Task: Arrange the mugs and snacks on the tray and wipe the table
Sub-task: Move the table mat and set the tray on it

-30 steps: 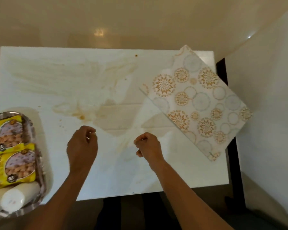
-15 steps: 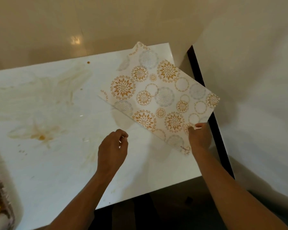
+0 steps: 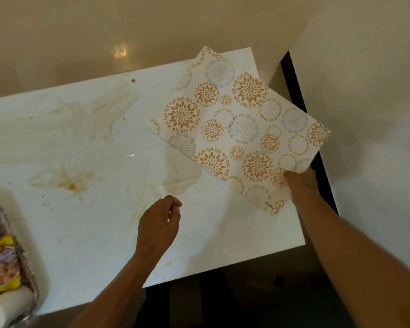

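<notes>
A floral placemat (image 3: 237,129) with orange and grey circles lies askew at the table's right end, its near edge lifted off the surface. My right hand (image 3: 302,183) grips that near right edge. My left hand (image 3: 158,227) hovers over the middle of the white table (image 3: 92,245), fingers loosely curled and holding nothing. Brown smears and a dried spill (image 3: 71,185) stain the tabletop. At the far left edge sits a clear tray (image 3: 31,280) holding yellow snack packs (image 3: 0,263) and a white mug (image 3: 7,306) lying on its side.
A white wall (image 3: 365,114) stands close on the right, with a dark gap (image 3: 301,95) between it and the table. Beige floor lies beyond the table's far edge. A dark space shows under the near edge.
My right hand reached right and took hold of the placemat's near edge, which now lifts off the table. The view swung right, pushing the tray to the left edge.
</notes>
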